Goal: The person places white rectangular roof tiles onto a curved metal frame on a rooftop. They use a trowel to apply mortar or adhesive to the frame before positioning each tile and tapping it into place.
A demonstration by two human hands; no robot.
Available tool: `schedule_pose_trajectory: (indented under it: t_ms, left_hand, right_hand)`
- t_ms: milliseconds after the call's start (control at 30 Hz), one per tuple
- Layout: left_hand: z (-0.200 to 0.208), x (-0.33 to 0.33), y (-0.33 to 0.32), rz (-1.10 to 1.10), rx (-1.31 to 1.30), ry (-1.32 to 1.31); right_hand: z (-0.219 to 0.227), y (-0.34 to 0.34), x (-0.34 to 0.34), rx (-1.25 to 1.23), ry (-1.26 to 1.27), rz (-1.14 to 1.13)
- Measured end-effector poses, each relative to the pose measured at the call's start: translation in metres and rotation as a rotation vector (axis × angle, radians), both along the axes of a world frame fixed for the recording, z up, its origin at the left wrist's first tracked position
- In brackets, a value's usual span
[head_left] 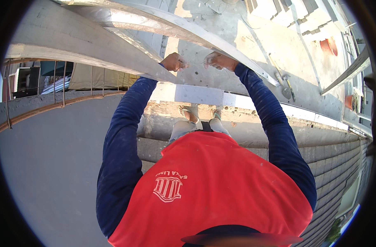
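Note:
Both my hands are raised out in front of me, above a grey concrete floor (245, 88). The fingers of my left hand (173, 62) are pinched together beside a long grey beam. A short gap to the right is my right hand (221, 61), its fingers curled inward. Between the two hands runs a thin pale strand (195, 64), and both sets of fingers seem closed on it. Whether it is wire or string is too fine to tell. Part of the right wrist passes close under a second pale beam (233, 51).
Long grey beams (72, 41) cross the upper left. My sandalled feet (189, 114) stand on a narrow ledge (163, 109), with roof tiles (332, 164) to the right. Long-handled tools (287, 87), a red bucket (329, 46) and stacked slabs (303, 16) lie beyond. Rusty bars (63, 84) line the left.

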State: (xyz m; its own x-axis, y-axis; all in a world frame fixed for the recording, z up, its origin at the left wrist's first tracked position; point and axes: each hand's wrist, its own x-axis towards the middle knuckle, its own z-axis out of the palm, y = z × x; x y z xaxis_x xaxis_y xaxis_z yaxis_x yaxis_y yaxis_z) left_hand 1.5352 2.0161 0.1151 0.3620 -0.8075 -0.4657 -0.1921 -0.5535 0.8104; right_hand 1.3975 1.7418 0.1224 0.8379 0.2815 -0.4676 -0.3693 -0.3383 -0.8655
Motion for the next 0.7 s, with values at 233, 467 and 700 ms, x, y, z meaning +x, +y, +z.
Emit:
schedule_pose_trajectory:
  t_ms: [233,467,700]
  left_hand:
    - [0.009,-0.004,-0.002,0.015,-0.064,0.183]
    - [0.017,-0.005,0.001,0.103,0.005,0.186]
    - [0.037,-0.012,-0.007,-0.085,0.011,0.275]
  right_hand:
    - [-0.043,0.027,0.009,-1.168,-0.704,-0.057]
    - [0.041,0.01,-0.02,-0.359,-0.166,0.431]
    - [0.09,0.036,-0.076,0.388,0.033,-0.332]
